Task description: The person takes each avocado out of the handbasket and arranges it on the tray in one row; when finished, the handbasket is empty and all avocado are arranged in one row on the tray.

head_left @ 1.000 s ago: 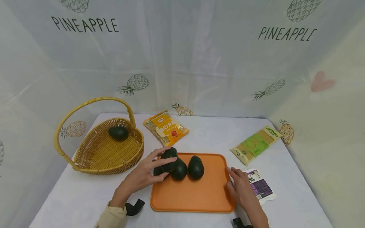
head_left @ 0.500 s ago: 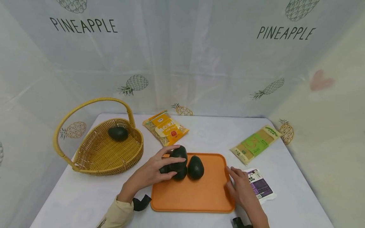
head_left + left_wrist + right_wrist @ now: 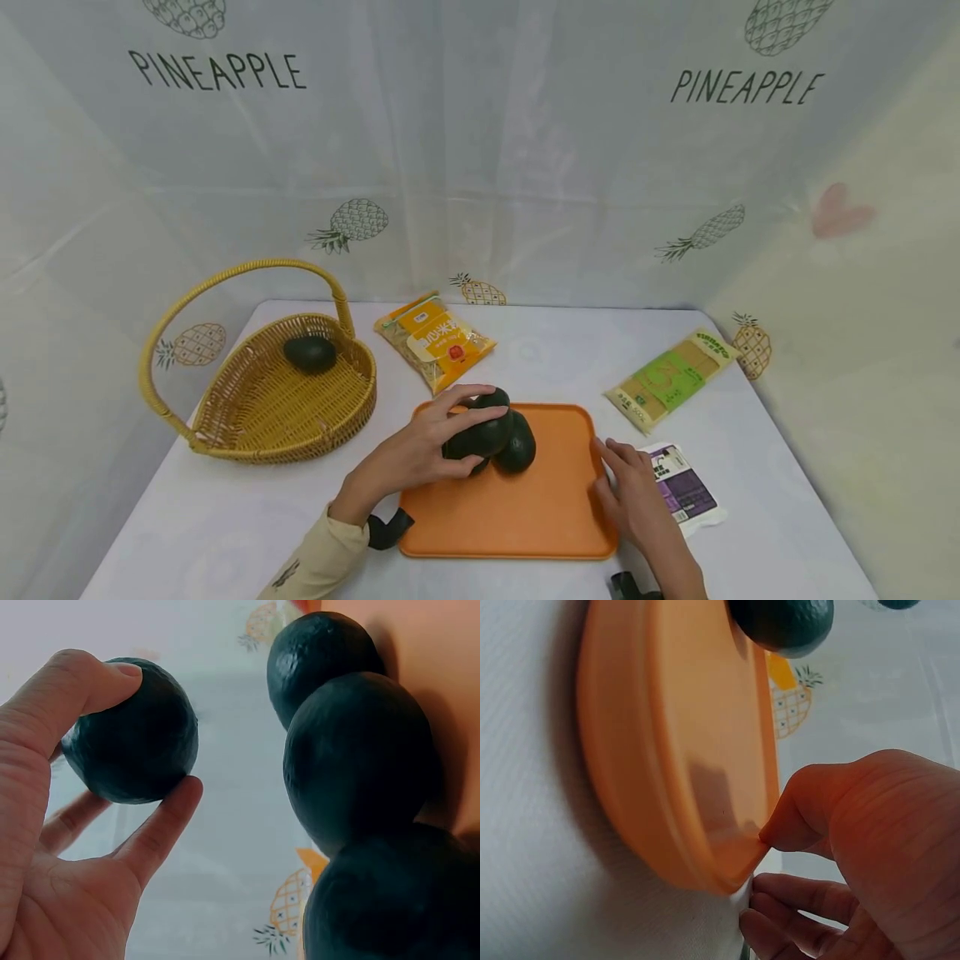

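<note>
My left hand holds a dark green avocado between thumb and fingers, raised over the orange tray. Three more avocados lie in a row on the tray in the left wrist view. In the head view the held one mostly covers them, though the rightmost avocado still shows. At the tray's right side, my right hand pinches the rim, its thumb on the edge and the other fingers beside and below it.
A wicker basket with a tall handle and one avocado in it stands at left. An orange-labelled food bag lies behind the tray. To the right lie a green-labelled noodle pack and a purple-and-white packet.
My left hand has carried the avocado rightward across the tray, over the other avocados. The right hand has stayed at the tray's right edge.
</note>
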`<action>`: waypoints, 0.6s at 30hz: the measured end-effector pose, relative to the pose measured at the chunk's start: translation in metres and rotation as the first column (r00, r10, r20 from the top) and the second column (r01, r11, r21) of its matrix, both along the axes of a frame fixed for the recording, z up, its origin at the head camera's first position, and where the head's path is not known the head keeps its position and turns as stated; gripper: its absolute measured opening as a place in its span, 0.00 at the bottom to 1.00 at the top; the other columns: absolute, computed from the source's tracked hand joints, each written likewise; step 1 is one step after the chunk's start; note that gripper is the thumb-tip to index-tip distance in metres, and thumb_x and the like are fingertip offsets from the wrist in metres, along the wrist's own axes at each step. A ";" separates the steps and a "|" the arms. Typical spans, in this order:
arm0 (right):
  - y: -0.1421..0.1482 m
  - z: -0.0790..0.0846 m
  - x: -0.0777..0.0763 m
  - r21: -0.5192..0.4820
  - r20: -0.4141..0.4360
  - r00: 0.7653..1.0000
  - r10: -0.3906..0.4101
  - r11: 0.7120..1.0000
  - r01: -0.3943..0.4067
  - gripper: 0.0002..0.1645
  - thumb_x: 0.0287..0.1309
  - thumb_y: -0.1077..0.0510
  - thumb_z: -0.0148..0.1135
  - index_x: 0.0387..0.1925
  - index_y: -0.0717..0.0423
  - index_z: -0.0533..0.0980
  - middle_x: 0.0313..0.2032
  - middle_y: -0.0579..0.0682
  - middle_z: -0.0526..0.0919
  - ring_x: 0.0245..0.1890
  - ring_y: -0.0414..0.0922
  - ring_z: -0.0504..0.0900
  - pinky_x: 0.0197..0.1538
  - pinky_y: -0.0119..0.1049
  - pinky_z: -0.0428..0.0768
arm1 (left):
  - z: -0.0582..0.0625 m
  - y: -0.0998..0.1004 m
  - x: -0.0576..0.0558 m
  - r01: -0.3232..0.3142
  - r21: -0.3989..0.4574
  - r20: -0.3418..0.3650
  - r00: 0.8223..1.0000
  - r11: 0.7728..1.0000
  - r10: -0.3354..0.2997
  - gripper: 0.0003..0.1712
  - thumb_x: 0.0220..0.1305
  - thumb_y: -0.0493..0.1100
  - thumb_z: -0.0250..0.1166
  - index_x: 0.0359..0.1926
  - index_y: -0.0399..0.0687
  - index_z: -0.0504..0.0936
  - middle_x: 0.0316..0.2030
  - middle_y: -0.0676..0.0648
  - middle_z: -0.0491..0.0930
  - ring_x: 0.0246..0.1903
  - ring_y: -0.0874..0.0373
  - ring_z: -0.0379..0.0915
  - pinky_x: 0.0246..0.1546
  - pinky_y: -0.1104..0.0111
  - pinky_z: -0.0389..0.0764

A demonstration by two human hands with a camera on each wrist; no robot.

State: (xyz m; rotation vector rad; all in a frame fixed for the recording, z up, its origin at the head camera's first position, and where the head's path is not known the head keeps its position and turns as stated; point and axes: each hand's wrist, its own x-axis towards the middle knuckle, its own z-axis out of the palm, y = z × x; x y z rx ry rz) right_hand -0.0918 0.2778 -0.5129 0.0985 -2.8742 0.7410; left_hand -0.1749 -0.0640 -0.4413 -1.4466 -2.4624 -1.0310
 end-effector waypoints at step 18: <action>0.000 -0.001 0.000 0.000 -0.019 1.000 0.003 1.000 -0.003 0.32 0.60 0.69 0.67 0.67 0.64 0.80 0.62 0.69 0.81 0.60 0.66 0.77 0.61 0.66 0.79 | 0.005 0.014 -0.003 0.015 -0.026 -0.034 0.999 1.000 -0.016 0.40 0.67 0.40 0.76 0.76 0.57 0.71 0.82 0.41 0.60 0.78 0.45 0.66 0.65 0.58 0.85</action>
